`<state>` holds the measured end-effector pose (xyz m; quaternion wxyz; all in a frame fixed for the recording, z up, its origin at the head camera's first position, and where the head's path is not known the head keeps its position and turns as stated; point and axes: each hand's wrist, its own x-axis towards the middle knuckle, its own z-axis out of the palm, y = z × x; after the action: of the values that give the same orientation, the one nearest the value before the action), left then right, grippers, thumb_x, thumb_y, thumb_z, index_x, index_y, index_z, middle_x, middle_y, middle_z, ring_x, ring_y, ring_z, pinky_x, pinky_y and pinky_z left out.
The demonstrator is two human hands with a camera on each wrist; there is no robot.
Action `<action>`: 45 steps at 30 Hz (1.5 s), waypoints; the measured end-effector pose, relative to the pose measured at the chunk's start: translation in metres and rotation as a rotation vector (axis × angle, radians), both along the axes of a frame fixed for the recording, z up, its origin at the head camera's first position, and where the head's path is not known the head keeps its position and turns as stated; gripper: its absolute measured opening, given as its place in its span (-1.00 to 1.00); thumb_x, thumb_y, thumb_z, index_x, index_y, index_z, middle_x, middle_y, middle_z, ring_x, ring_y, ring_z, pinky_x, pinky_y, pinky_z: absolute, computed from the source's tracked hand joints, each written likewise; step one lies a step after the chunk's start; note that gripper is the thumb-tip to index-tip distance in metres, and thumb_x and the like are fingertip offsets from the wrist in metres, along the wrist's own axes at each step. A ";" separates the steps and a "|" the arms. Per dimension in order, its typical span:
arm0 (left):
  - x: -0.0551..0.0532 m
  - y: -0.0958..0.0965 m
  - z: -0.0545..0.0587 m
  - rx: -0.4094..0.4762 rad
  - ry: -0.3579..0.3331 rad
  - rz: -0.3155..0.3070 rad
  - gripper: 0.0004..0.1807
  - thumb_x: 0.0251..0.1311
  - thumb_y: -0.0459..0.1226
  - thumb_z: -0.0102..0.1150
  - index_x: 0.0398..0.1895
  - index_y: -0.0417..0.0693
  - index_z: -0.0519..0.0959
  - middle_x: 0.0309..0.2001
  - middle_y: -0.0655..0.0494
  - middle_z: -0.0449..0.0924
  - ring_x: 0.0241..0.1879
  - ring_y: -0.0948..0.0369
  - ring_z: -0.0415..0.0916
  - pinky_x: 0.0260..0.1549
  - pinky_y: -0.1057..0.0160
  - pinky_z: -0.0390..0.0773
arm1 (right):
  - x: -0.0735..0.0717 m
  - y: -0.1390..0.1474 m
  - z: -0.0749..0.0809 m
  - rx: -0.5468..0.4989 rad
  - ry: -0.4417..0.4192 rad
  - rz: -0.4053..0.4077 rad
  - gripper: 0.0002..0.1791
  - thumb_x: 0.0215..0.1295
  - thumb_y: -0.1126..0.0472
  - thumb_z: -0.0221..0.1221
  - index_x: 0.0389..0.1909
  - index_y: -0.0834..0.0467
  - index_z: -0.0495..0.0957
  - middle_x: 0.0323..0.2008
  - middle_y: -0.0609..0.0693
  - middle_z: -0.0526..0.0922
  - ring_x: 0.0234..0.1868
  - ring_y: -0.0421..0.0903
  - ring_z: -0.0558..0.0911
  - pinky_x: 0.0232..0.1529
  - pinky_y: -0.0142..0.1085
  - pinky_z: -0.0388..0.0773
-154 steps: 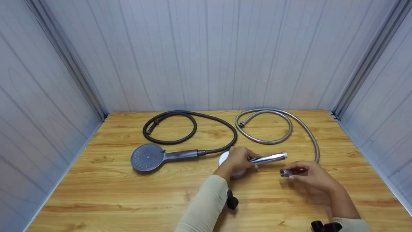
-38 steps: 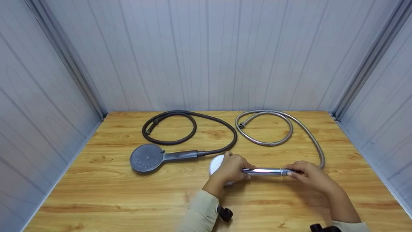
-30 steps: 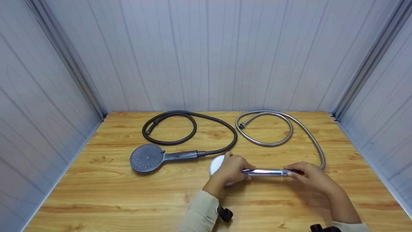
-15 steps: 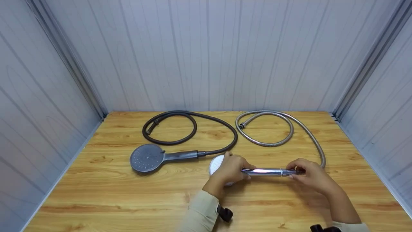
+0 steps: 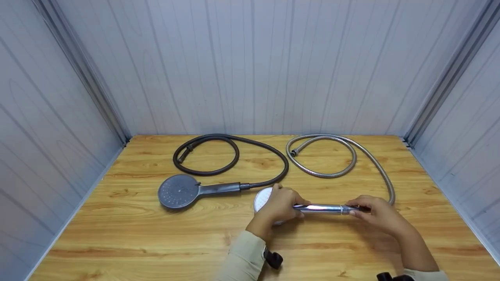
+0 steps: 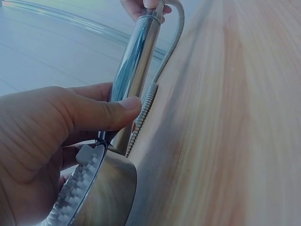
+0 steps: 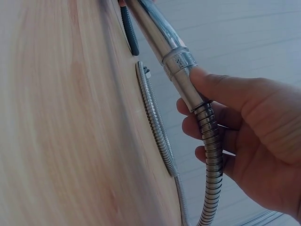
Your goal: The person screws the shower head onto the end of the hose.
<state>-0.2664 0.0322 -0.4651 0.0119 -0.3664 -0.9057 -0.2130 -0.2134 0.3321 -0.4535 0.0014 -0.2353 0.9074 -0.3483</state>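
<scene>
A chrome shower head (image 5: 322, 209) with a white nozzle face lies sideways at the front right. My left hand (image 5: 282, 206) grips its neck, thumb over the handle, covering part of the face. In the left wrist view the handle (image 6: 136, 61) slants up from the thumb. At its far end my right hand (image 5: 377, 212) pinches the hose's metal connector nut (image 7: 186, 87) between thumb and fingers. The nut sits against the handle end, in line with it. From the nut the silver ribbed hose (image 5: 384, 175) bends back and coils on the table.
At the left lies a dark grey shower head (image 5: 179, 191) joined to a black hose (image 5: 207, 172) coiled behind it. The wooden table (image 5: 156, 242) is bounded by white panel walls (image 5: 250, 66) at the back and both sides.
From apart, the shower head and hose nut have come together end to end, the shower head turned level. Over the last second the right fingers shifted on the nut; the left hand held still.
</scene>
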 end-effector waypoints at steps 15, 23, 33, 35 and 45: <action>0.001 0.000 0.002 -0.012 0.034 -0.003 -0.61 -0.03 -0.15 0.50 -0.06 0.31 0.72 -0.18 0.43 0.70 -0.16 0.45 0.57 -0.06 0.18 0.16 | 0.002 0.000 0.004 -0.012 -0.057 -0.017 -0.68 0.37 0.16 0.18 0.03 0.26 0.63 -0.18 -0.01 0.67 -0.26 -0.24 0.58 -0.29 -0.35 0.55; 0.000 -0.002 0.003 -0.006 0.015 0.003 -0.60 -0.02 -0.15 0.49 -0.04 0.31 0.71 -0.18 0.43 0.70 -0.16 0.48 0.56 -0.07 0.19 0.15 | 0.001 -0.002 0.001 -0.033 0.062 -0.036 -0.70 0.15 0.25 0.37 -0.07 0.19 0.67 -0.19 -0.03 0.66 -0.27 -0.21 0.57 -0.25 -0.37 0.55; 0.000 -0.003 0.005 0.035 -0.018 -0.007 -0.60 -0.03 -0.21 0.50 -0.05 0.30 0.72 -0.19 0.44 0.70 -0.19 0.53 0.54 -0.07 0.18 0.13 | 0.001 -0.002 0.000 -0.040 0.073 -0.051 -0.75 0.14 0.30 0.37 -0.13 0.17 0.68 -0.23 -0.04 0.67 -0.30 -0.24 0.57 -0.28 -0.37 0.53; 0.000 -0.003 0.005 0.042 -0.026 -0.010 -0.60 -0.03 -0.22 0.49 -0.05 0.30 0.73 -0.19 0.44 0.70 -0.20 0.54 0.54 -0.08 0.19 0.12 | 0.001 -0.001 0.001 -0.039 0.064 -0.056 -0.75 0.15 0.29 0.36 -0.12 0.17 0.69 -0.23 -0.06 0.67 -0.31 -0.24 0.57 -0.29 -0.37 0.53; 0.000 -0.004 0.004 0.046 -0.013 -0.007 -0.61 -0.03 -0.22 0.47 -0.06 0.30 0.73 -0.22 0.43 0.71 -0.23 0.56 0.54 -0.04 0.16 0.13 | 0.001 -0.001 0.001 -0.073 0.041 -0.028 -0.75 0.20 0.27 0.33 -0.09 0.19 0.68 -0.23 -0.06 0.67 -0.31 -0.25 0.57 -0.30 -0.37 0.54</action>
<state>-0.2667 0.0281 -0.4610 0.0138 -0.3678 -0.8993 -0.2364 -0.2121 0.3312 -0.4529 -0.0305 -0.2296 0.8972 -0.3760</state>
